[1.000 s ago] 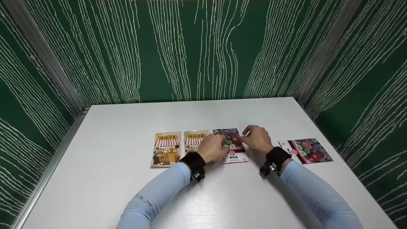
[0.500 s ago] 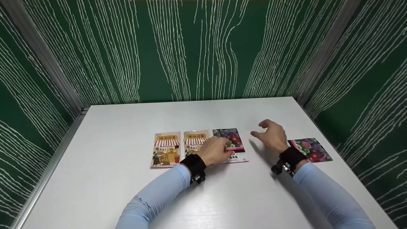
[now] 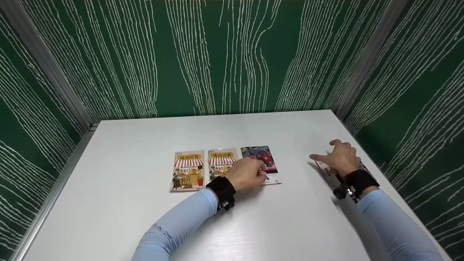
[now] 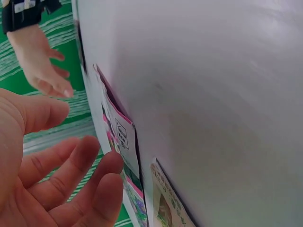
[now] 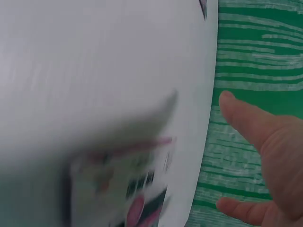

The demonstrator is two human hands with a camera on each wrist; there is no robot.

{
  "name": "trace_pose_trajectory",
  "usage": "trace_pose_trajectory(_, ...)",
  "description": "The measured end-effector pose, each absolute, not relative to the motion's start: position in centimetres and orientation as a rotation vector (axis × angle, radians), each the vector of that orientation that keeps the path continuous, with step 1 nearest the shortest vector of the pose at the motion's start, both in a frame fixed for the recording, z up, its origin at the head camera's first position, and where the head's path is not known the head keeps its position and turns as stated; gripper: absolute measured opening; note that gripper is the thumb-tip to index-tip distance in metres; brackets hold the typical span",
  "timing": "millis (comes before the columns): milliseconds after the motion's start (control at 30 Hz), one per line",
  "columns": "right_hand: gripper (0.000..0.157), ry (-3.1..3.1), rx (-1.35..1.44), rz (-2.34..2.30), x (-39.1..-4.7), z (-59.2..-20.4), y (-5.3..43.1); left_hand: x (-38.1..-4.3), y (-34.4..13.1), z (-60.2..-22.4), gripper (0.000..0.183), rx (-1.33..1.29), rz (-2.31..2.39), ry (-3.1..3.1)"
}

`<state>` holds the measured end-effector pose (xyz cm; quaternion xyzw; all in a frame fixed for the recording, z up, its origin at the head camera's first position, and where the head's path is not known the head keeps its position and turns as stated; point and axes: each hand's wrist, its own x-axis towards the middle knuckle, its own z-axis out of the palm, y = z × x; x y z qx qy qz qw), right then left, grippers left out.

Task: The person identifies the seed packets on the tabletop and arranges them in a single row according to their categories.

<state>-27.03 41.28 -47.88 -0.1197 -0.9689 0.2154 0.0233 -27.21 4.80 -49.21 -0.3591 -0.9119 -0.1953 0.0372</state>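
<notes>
Two beige seed packets with a striped awning lie side by side in the head view: one left [image 3: 188,170], one nearer the middle [image 3: 219,161]. Beside them lies a flower seed packet [image 3: 258,154], dark with pink and white bands. My left hand [image 3: 247,173] is over its lower part, covering some of both this and the middle packet. In the left wrist view those fingers are loosely bent beside the flower packet [image 4: 120,135], holding nothing. My right hand [image 3: 339,159], thumb and fingers spread apart, is over a second flower packet [image 3: 328,175], mostly hiding it.
All packets lie on a white table [image 3: 145,224]. Green walls [image 3: 224,54] with pale wavy lines enclose its back and sides. Each wrist wears a black strap with a small camera, such as the left wrist strap [image 3: 222,190].
My right hand has left the middle flower packet and moved right, over the far right packet. My left hand stays near the middle, shifted slightly down and right.
</notes>
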Motion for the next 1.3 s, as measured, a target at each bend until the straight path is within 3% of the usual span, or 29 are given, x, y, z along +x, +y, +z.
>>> trace_pose_trajectory(333, 0.141, -3.137, -0.518, 0.63, -25.1, -47.5, 46.7, -27.1, 5.4, -49.2, 0.027, -1.1, -0.648, -2.838)
trace_pose_trajectory(667, 0.141, -3.211, -0.627, 0.448, -24.3, -47.7, 48.0, -26.9, 5.9, -49.1, 0.028, -1.11, -0.605, -2.845)
trace_pose_trajectory(833, 0.125, -3.2, -0.668, 0.447, -24.5, -48.1, 48.4, -26.7, 6.0, -49.1, 0.026, -1.11, -0.595, -2.839)
trace_pose_trajectory(1033, 0.133, -3.111, -0.729, 0.452, -24.8, -48.1, 48.8, -26.9, 6.2, -49.2, 0.023, -1.11, -0.61, -2.793)
trace_pose_trajectory(1300, 0.072, -2.927, -0.59, 0.54, -24.2, -48.5, 49.1, -26.8, 6.5, -49.0, 0.024, -1.111, -0.611, -2.784)
